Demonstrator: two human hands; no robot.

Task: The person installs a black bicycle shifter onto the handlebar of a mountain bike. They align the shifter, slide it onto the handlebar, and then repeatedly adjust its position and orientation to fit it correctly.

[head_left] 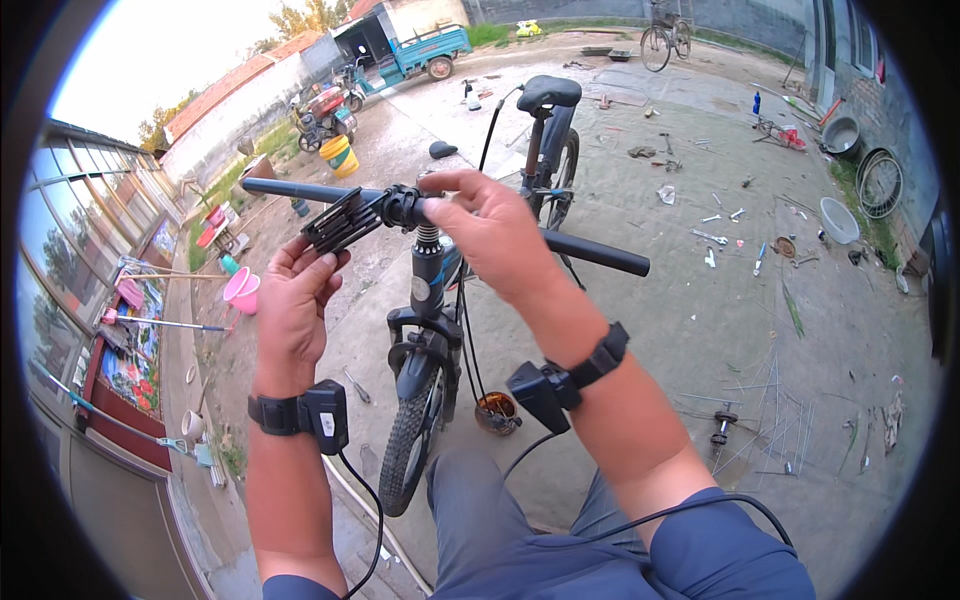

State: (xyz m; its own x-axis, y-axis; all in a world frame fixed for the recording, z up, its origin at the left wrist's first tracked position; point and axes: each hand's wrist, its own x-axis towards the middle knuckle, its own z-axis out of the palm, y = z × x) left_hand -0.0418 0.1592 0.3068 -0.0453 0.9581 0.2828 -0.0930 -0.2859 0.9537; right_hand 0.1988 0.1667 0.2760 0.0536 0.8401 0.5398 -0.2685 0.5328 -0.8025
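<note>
A bicycle stands upright in front of me, its black handlebar [590, 250] running crosswise and its front tyre [405, 455] close to my legs. My left hand [297, 290] pinches a black tool with several parallel bars [343, 225], which looks like a folding hex key set. The tool's far end lies against the black handlebar stem clamp [403, 206]. From the other side, my right hand [490, 225] grips the clamp between thumb and forefinger. Whether a key tip sits in a bolt is hidden. Dark cables hang below the stem beside the fork [427, 290].
Wrenches [708, 238], loose spokes [790, 420] and a wheel hub [724, 425] lie on the ground at right. A brown bowl [497, 412] stands beside the front wheel. A loose saddle [442, 149] and a yellow bucket [339, 156] are farther off.
</note>
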